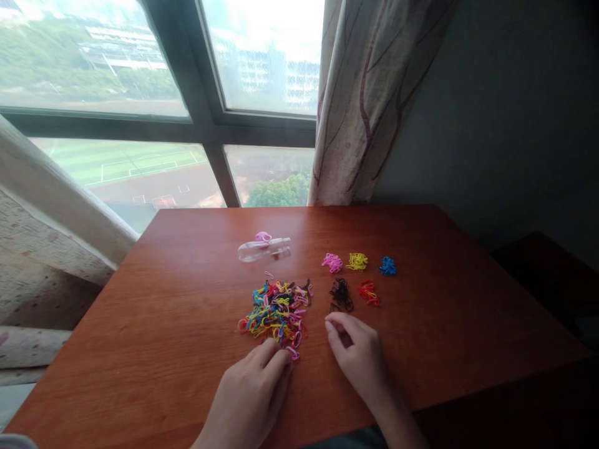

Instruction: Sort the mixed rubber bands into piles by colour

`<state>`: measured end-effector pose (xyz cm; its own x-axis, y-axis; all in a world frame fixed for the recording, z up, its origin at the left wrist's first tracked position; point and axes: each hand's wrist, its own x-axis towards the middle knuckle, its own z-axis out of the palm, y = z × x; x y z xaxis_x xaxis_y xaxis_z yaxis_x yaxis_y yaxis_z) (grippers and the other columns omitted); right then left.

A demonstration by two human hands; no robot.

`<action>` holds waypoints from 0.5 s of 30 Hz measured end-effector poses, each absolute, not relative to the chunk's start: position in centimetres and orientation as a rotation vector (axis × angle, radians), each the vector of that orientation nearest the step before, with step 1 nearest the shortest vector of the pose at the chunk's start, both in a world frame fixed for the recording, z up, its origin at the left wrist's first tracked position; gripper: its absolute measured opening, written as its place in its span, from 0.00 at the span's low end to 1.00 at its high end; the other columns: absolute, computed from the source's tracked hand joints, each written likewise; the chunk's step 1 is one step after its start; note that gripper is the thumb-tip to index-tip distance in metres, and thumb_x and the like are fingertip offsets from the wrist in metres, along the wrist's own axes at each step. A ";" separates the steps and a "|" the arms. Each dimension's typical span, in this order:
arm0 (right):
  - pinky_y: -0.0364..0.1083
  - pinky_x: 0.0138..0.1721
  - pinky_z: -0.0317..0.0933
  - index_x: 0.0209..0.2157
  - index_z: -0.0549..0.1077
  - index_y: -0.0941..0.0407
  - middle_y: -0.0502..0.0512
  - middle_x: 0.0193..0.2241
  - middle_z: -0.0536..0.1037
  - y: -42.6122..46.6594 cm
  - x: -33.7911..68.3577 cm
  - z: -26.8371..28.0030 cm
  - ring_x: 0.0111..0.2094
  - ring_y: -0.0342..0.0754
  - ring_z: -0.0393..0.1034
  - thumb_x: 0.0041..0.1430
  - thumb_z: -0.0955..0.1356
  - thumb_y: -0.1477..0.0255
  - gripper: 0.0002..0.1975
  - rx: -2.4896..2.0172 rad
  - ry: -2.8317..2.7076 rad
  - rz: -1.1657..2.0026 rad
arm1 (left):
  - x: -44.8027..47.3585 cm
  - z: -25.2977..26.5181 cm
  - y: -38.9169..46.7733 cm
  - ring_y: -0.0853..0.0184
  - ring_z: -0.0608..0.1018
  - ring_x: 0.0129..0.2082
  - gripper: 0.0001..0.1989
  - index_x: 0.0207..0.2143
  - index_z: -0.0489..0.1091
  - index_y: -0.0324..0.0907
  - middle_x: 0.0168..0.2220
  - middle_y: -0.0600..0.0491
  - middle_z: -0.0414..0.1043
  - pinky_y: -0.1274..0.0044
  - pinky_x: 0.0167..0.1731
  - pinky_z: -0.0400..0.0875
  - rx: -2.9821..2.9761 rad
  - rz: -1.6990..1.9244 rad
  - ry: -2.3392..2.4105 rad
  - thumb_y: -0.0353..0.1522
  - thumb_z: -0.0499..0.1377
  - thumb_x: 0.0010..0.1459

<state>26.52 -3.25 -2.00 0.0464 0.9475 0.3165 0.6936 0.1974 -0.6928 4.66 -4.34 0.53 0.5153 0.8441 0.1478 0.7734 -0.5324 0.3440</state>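
Note:
A mixed pile of small coloured rubber bands [276, 315] lies in the middle of the table. My left hand [255, 386] is at its near edge, fingers bent and pressed together, with a pink rubber band [292, 353] right by the fingertips. Whatever those fingers grip is hidden. To the right of the pile, my right hand [355, 349] is closed in a pinch just below a small heap of black rubber bands [342, 293]. One dark band lies close to its fingertips; I cannot tell whether it is held.
Separate heaps of pink [332, 262], yellow [357, 261], blue [387, 266] and red rubber bands [369, 292] lie at the right. Behind the mixed pile is a clear plastic bottle-shaped object [262, 249] with a pink part. The wooden table [154, 324] meets a window and curtains.

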 end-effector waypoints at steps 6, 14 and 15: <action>0.42 0.27 0.61 0.37 0.77 0.56 0.52 0.23 0.76 -2.0 32.9 -2.3 0.22 0.46 0.70 0.63 0.65 0.61 0.15 -1.876 -1.396 0.068 | 4.4 0.2 -4.0 0.66 0.79 0.30 0.11 0.35 0.69 0.46 0.34 0.54 0.73 0.77 0.28 0.72 2.567 0.423 1.330 0.29 0.47 0.66; 0.43 0.26 0.57 0.33 0.77 0.55 0.51 0.20 0.74 -0.9 34.7 -2.2 0.21 0.46 0.70 0.62 0.63 0.58 0.17 -1.991 -1.459 0.095 | 4.5 0.2 -4.1 0.66 0.78 0.31 0.11 0.37 0.69 0.46 0.35 0.53 0.73 0.77 0.29 0.73 2.559 0.448 1.315 0.29 0.47 0.67; 0.43 0.26 0.57 0.33 0.77 0.55 0.51 0.20 0.74 -0.9 34.7 -2.2 0.21 0.46 0.70 0.62 0.63 0.58 0.17 -1.997 -1.462 0.093 | 4.5 0.3 -4.1 0.66 0.78 0.31 0.11 0.37 0.69 0.46 0.35 0.53 0.73 0.77 0.29 0.73 2.557 0.448 1.315 0.29 0.47 0.66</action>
<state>34.67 -0.86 -2.23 0.3749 0.8736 0.3104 0.8273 -0.1642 -0.5372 4.49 -4.11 0.27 0.5501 0.8190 0.1630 0.7484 -0.5702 0.3389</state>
